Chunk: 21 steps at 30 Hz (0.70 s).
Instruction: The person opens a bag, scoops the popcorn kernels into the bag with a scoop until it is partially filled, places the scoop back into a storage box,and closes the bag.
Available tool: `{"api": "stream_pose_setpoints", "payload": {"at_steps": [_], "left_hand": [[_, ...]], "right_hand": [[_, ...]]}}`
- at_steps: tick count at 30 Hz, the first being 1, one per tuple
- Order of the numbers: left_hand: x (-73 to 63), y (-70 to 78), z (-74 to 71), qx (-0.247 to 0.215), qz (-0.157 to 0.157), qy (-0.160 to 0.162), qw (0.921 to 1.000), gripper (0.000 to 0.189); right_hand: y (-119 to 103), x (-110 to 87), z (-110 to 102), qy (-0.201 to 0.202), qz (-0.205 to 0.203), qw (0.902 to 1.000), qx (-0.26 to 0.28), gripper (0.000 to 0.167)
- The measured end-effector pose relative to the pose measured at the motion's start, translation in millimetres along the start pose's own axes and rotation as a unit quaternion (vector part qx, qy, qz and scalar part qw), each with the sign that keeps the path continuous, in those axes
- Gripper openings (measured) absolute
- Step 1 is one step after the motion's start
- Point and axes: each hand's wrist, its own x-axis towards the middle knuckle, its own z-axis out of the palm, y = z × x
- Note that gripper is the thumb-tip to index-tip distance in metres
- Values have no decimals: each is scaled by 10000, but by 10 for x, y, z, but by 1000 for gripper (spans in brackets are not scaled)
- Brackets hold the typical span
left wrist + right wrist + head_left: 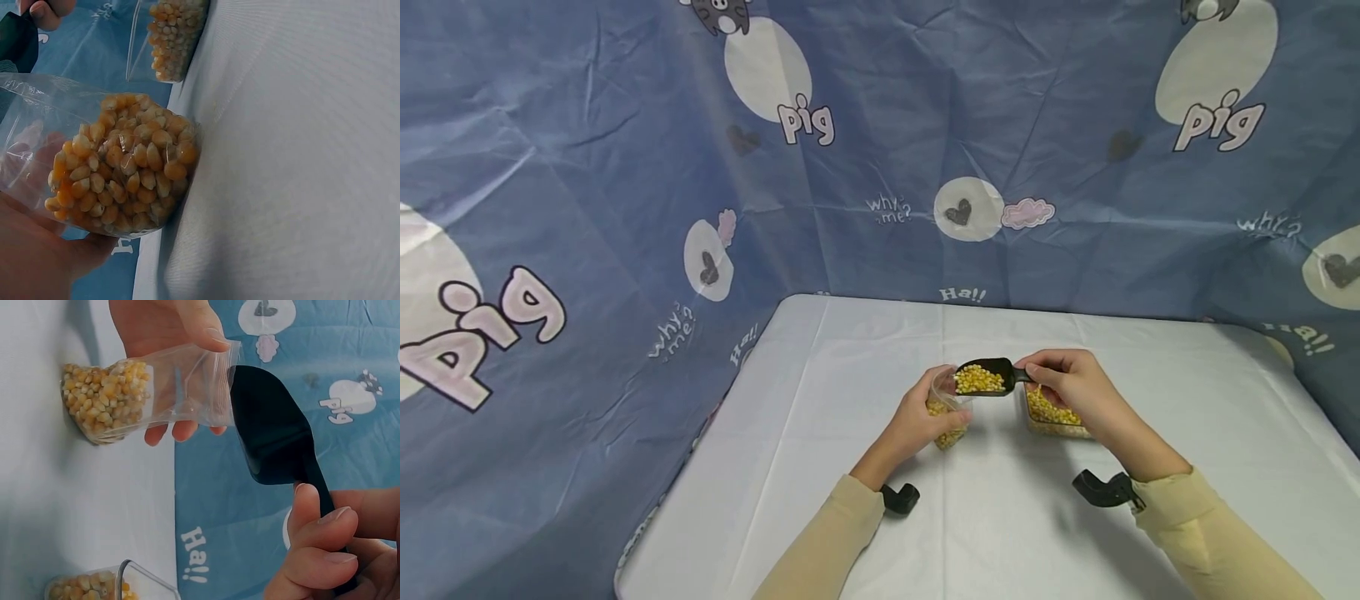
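A clear plastic bag partly filled with corn kernels stands on the table, with its top spread open. My left hand grips it near the mouth, the fingers on one side and the thumb on the other in the right wrist view. The right hand holds a black scoop by its handle. Yellow kernels lie in the scoop, whose front edge is at the bag's mouth. Below the right hand sits a clear container of corn kernels, partly hidden by that hand.
A white cloth covers the table. Behind it and to the left hangs a blue printed curtain. Black camera mounts stick out from both wrists above the table.
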Motion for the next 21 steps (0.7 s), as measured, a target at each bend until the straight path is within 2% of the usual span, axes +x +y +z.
{"api": "stream_pose_setpoints", "payload": {"at_steps": [13,21], "left_hand": [[19,-32,19,7,-71,25,10000,74],[31,-38,21,57,-14,64,10000,72]], "right_hand": [[0,5,35,77,-63,9995,-285,22],[9,24,37,53,-112,9989,-455,21]]}}
